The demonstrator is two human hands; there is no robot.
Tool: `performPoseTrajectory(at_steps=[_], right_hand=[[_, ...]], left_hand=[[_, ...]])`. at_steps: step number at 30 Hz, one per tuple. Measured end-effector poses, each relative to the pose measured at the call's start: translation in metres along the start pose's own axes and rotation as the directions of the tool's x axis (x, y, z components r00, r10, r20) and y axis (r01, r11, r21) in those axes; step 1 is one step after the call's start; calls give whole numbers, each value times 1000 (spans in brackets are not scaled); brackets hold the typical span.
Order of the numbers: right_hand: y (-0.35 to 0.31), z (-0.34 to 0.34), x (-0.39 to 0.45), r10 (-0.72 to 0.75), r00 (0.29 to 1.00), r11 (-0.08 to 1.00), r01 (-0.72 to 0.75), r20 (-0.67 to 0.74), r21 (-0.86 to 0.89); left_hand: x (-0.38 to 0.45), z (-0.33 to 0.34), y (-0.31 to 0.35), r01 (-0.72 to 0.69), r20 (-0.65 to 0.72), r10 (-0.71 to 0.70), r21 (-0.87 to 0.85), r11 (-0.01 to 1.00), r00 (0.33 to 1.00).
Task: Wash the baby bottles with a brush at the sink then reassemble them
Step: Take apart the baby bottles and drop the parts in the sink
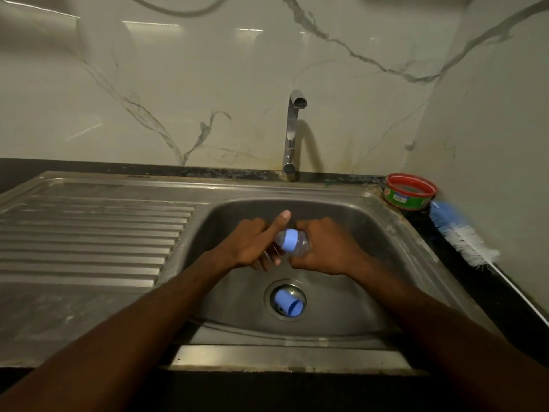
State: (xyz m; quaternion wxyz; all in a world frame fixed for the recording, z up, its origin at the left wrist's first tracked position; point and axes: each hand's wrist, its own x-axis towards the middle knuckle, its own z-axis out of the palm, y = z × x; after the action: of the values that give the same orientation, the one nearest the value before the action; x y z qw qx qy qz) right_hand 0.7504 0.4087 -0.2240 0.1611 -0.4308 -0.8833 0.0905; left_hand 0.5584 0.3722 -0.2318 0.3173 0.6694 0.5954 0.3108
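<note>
Over the sink (371,221) basin, left hand (252,248) fingers wrapped the blue collar (288,240), thumb up; right hand (323,248) fingers closed on the clear baby bottle (301,243). Likely light, stiff, slick when wet: grip body and collar. Blue cap (289,304) lay at 6 o'clock.

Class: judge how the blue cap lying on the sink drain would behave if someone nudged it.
The blue cap lies on its side, so it would probably roll. It looks like thin plastic, likely light. On the sink's smooth, possibly wet steel, it may slide easily.
</note>
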Motion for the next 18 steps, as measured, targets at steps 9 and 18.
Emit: performPoseTrajectory(at_steps=[9, 18], right_hand=[[10, 2, -2, 104, 994, 990, -100, -37, 100], [17, 9, -2, 351, 919, 930, -364, 183, 45]], left_hand=[[8, -4, -10, -404, -18, 404, -13, 914, 914], [12, -6, -26, -29, -110, 31, 21, 999, 993]])
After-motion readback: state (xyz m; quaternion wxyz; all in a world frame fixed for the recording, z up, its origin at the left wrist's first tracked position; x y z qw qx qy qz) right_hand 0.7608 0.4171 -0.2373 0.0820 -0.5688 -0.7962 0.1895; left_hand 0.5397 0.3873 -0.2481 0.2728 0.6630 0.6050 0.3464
